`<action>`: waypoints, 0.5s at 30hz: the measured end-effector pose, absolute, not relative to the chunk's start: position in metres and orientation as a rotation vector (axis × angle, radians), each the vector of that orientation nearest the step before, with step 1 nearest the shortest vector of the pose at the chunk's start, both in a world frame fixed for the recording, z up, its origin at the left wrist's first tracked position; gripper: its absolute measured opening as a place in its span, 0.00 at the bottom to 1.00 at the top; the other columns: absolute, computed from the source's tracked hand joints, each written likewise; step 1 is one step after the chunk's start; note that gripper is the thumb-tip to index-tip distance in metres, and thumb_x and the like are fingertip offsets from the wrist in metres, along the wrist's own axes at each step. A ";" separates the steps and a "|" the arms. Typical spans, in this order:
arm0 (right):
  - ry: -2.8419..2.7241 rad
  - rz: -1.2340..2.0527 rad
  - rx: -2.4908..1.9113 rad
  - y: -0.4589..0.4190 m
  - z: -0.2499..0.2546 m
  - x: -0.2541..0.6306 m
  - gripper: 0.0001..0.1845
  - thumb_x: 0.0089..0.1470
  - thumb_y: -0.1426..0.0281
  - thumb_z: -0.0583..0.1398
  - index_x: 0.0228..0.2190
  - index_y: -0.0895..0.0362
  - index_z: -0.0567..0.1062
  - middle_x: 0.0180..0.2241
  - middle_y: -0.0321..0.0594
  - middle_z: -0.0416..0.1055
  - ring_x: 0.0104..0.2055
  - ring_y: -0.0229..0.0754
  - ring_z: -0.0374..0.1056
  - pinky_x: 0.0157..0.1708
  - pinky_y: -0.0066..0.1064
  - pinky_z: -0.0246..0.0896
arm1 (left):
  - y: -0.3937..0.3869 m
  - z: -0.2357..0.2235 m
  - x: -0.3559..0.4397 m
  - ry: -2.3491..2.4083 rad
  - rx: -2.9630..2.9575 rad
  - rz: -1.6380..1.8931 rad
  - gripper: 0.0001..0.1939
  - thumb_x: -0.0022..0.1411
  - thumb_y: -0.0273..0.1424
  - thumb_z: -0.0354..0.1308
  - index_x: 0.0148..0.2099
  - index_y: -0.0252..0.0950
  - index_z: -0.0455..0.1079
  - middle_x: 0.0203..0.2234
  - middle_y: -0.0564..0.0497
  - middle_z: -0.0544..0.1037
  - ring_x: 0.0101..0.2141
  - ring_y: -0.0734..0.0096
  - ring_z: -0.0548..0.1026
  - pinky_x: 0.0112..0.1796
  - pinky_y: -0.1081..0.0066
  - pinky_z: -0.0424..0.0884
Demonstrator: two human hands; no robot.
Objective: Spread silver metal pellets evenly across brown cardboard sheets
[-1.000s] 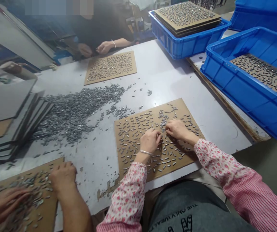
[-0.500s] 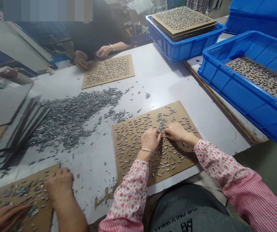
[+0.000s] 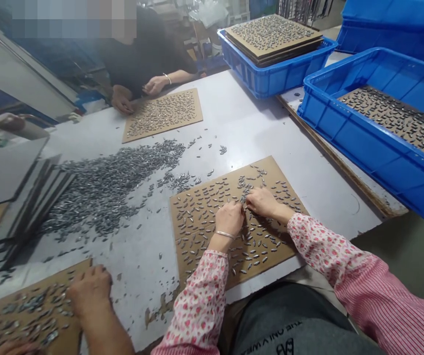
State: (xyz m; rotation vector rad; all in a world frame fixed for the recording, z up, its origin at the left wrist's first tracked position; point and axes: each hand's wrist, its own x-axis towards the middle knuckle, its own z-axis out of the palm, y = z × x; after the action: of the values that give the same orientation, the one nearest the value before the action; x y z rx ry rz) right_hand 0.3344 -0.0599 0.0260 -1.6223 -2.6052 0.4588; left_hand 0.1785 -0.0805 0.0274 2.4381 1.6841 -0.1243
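Left hand (image 3: 229,219) and right hand (image 3: 263,201) close together over metal pieces (image 3: 244,183) on a board (image 3: 272,168)
Pieces clump toward its far right corner; fingertips bunch beside them, whether gripping any I cannot tell. Likely light, stiff, slippery: best pinched mid-length.

A white table (image 3: 264,128) with worn brown patches along its near edge carries a long heap of small grey pieces (image 3: 104,190), with strays scattered around it. Three brown boards lie flat on it: a near board (image 3: 270,165), a far board (image 3: 197,116) and a lower-left board (image 3: 72,340). A stack of panels (image 3: 7,165) sits leftward, just beside the heap.
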 end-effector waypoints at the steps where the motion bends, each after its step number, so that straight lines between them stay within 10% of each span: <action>1: -2.622 0.483 -1.594 -0.060 0.029 0.335 0.11 0.58 0.69 0.55 0.33 0.57 0.77 0.38 0.45 0.73 0.42 0.44 0.65 0.37 0.31 0.56 | -0.080 0.027 0.176 1.677 2.425 -0.111 0.12 0.62 0.32 0.49 0.37 0.40 0.75 0.34 0.47 0.75 0.38 0.64 0.73 0.36 0.69 0.67; 15: -2.517 0.516 -1.482 -0.044 0.014 0.341 0.10 0.59 0.68 0.57 0.39 0.56 0.77 0.39 0.44 0.69 0.43 0.42 0.63 0.39 0.29 0.55 | -0.059 0.024 0.175 1.677 2.484 -0.041 0.15 0.65 0.37 0.47 0.41 0.43 0.75 0.33 0.48 0.72 0.34 0.68 0.71 0.33 0.71 0.64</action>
State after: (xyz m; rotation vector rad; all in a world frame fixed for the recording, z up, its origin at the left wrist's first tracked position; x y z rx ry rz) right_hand 0.3410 -0.0437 0.0142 -1.4816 -2.5173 0.5165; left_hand 0.1754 -0.0590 0.0239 2.4836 1.6771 -0.0407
